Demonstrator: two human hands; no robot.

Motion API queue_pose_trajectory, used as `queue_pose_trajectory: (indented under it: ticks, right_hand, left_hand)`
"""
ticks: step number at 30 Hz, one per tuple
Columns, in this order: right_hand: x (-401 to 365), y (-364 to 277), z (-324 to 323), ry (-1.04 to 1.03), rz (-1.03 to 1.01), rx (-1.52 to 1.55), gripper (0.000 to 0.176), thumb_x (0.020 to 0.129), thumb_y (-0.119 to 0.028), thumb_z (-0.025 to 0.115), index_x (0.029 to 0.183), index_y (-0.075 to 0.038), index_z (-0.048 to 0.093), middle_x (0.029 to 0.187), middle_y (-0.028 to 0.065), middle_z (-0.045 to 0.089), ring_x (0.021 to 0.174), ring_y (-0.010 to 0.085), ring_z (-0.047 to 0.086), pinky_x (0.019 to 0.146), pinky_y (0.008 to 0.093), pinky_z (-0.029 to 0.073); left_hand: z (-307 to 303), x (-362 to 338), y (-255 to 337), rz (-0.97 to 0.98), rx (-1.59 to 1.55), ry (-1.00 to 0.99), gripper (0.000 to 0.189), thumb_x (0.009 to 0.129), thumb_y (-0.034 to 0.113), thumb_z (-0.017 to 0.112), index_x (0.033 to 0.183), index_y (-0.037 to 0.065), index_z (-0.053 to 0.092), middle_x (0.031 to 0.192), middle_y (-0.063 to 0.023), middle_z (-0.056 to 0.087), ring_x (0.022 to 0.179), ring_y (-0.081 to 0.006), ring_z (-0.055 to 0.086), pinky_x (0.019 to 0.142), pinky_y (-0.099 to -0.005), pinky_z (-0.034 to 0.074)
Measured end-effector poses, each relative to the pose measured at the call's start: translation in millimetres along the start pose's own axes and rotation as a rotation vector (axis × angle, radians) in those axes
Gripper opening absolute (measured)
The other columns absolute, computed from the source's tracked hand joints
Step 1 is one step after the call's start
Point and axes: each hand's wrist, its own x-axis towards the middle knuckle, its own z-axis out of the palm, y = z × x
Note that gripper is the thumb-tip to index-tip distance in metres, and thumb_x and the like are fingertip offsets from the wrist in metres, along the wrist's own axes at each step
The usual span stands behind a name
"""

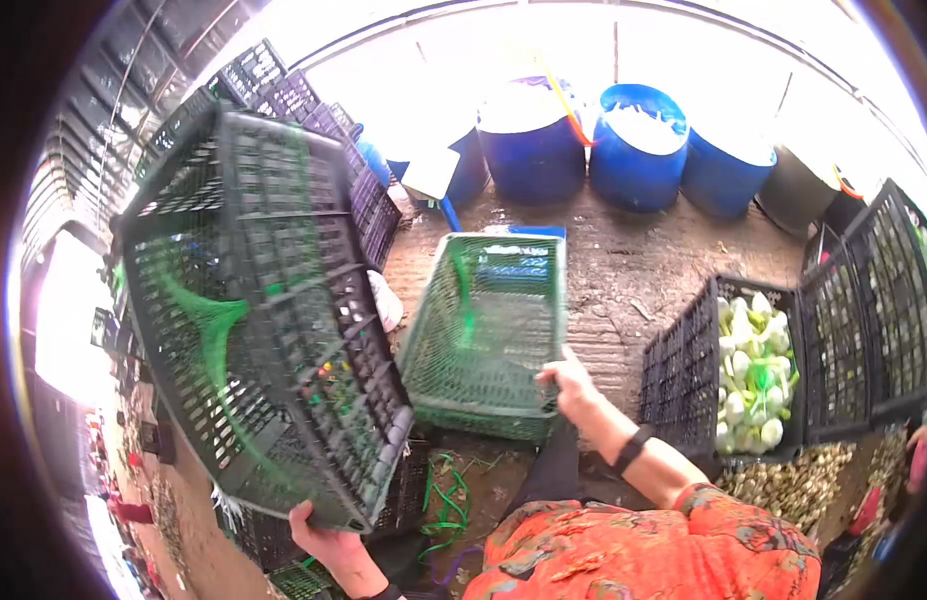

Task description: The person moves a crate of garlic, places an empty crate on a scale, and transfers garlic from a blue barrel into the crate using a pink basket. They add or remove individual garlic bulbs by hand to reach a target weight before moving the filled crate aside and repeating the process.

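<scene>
By the floor's [608, 300] near edge, left grip [328, 548] holds tilted black crate [288, 220] low at its rim; right grip [571, 388] holds green crate's [473, 420] side rim. Black crate's low, one-handed hold could let it topple onto green crate.

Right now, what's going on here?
A person is handling two crates: the left hand grips a large, tilted black crate by its lower edge, and the right hand holds the rim of a green crate. To the right stands an open crate of pale bulbous vegetables; barrels line the far side.
</scene>
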Motion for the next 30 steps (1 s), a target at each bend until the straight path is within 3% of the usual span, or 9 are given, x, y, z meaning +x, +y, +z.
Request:
queue_pose_trajectory:
  ticks: [1, 8, 9, 10, 11, 13, 15, 21, 30]
  right_hand:
    - [19, -15, -12, 0.043, -0.016, -0.058, 0.064, 0.067, 0.006, 0.055, 0.128, -0.007, 0.042, 0.094, 0.0097, 0.057, 0.069, 0.0196, 0.055, 0.066, 0.0336, 0.048]
    - [109, -136, -58, 0.422, -0.134, -0.260, 0.075, 0.069, 0.003, 0.055, 0.139, -0.009, 0.033, 0.074, 0.0070, 0.060, 0.067, 0.0180, 0.058, 0.067, 0.0328, 0.048]
    - [111, -154, -55, 0.463, -0.180, -0.269, 0.064, 0.069, 0.001, 0.057, 0.132, -0.006, 0.042, 0.068, 0.0065, 0.060, 0.073, 0.0190, 0.060, 0.072, 0.0349, 0.047]
    - [123, -165, -81, 0.452, -0.176, -0.351, 0.055, 0.068, -0.002, 0.059, 0.122, -0.004, 0.049, 0.074, 0.0068, 0.061, 0.079, 0.0194, 0.060, 0.076, 0.0357, 0.046]
    - [143, -161, -134, 0.285, -0.499, -0.563, 0.047, 0.066, -0.006, 0.061, 0.113, -0.004, 0.054, 0.078, 0.0056, 0.061, 0.077, 0.0190, 0.059, 0.076, 0.0348, 0.045]
    - [136, -203, -111, 0.482, -0.281, -0.356, 0.052, 0.063, -0.004, 0.058, 0.115, -0.006, 0.053, 0.082, 0.0049, 0.057, 0.079, 0.0178, 0.054, 0.074, 0.0321, 0.045]
    - [146, -227, -129, 0.482, -0.268, -0.313, 0.059, 0.059, -0.002, 0.056, 0.118, -0.008, 0.051, 0.089, 0.0043, 0.052, 0.078, 0.0192, 0.052, 0.073, 0.0329, 0.044]
    - [203, -283, -133, 0.540, -0.020, -0.114, 0.043, 0.058, -0.001, 0.056, 0.101, -0.002, 0.052, 0.088, 0.0111, 0.059, 0.078, 0.0337, 0.058, 0.073, 0.0454, 0.050]
    - [348, -319, -103, 0.484, 0.215, -0.093, 0.040, 0.060, -0.001, 0.056, 0.100, -0.001, 0.049, 0.094, 0.0137, 0.058, 0.085, 0.0356, 0.057, 0.077, 0.0501, 0.048]
  left_hand:
    - [25, 18, 0, -0.462, -0.488, 0.150, 0.030, 0.074, 0.011, 0.050, 0.101, -0.002, 0.054, 0.103, -0.0130, 0.060, 0.097, -0.0266, 0.059, 0.082, -0.0393, 0.051]
    - [5, 48, -133, -0.866, -0.275, 0.376, 0.012, 0.069, 0.006, 0.054, 0.079, 0.006, 0.060, 0.087, -0.0068, 0.063, 0.087, -0.0236, 0.061, 0.077, -0.0383, 0.053]
    - [11, 40, -146, -0.763, 0.034, 0.334, 0.007, 0.066, 0.004, 0.057, 0.071, 0.009, 0.059, 0.077, -0.0020, 0.059, 0.072, -0.0165, 0.058, 0.065, -0.0290, 0.048]
    - [16, 46, -144, -0.944, 0.012, 0.296, 0.006, 0.067, 0.008, 0.061, 0.067, 0.012, 0.056, 0.066, 0.0024, 0.052, 0.053, -0.0098, 0.049, 0.047, -0.0241, 0.040]
    - [12, 40, -168, -0.990, 0.113, 0.330, 0.010, 0.069, 0.012, 0.063, 0.065, 0.014, 0.054, 0.060, 0.0047, 0.045, 0.043, -0.0059, 0.039, 0.036, -0.0226, 0.030]
    - [33, 45, -178, -1.146, -0.116, 0.519, 0.012, 0.070, 0.013, 0.062, 0.064, 0.012, 0.052, 0.059, 0.0001, 0.048, 0.043, -0.0102, 0.045, 0.042, -0.0309, 0.048]
    - [49, 55, -173, -1.195, -0.203, 0.541, 0.006, 0.072, 0.011, 0.059, 0.070, 0.009, 0.053, 0.067, -0.0061, 0.057, 0.053, -0.0188, 0.057, 0.054, -0.0422, 0.057]
    - [78, 85, -210, -1.126, -0.497, 0.565, 0.012, 0.073, 0.010, 0.055, 0.083, 0.004, 0.054, 0.090, -0.0133, 0.064, 0.083, -0.0317, 0.065, 0.065, -0.0512, 0.058]
    - [185, 182, -242, -0.873, -0.373, 0.645, 0.018, 0.073, 0.012, 0.056, 0.087, 0.002, 0.051, 0.091, -0.0143, 0.060, 0.080, -0.0324, 0.064, 0.063, -0.0503, 0.059]
